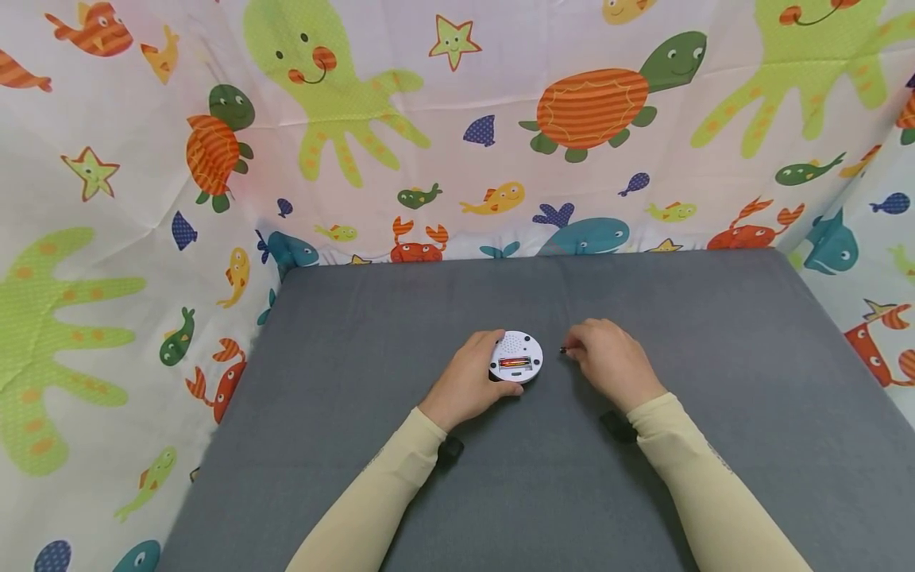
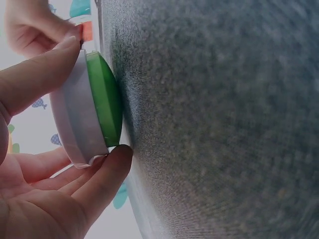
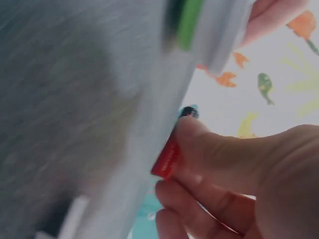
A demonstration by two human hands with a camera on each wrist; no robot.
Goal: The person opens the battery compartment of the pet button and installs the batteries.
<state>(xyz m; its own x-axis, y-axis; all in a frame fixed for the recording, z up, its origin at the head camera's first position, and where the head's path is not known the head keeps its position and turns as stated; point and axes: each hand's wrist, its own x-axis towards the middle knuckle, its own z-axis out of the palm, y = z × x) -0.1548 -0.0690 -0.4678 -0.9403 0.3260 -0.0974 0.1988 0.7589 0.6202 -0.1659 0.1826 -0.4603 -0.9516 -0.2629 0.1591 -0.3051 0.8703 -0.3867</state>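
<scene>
My left hand (image 1: 469,384) grips a round white device (image 1: 516,344) by its rim, thumb on one side and fingers on the other. Its underside faces up, with small holes and an uncovered compartment in which a red and gold battery (image 1: 514,362) lies. In the left wrist view a green dome (image 2: 105,99) shows on the side toward the table. To the right of the device, apart from it, my right hand (image 1: 613,359) pinches a red and black battery (image 3: 169,152) between thumb and fingers. Part of that battery is hidden behind the thumb.
A grey cloth-covered table (image 1: 400,310) lies under both hands. Behind it and at the sides hangs a white curtain (image 1: 472,95) printed with sea animals. Dark wrist cameras sit beneath both wrists.
</scene>
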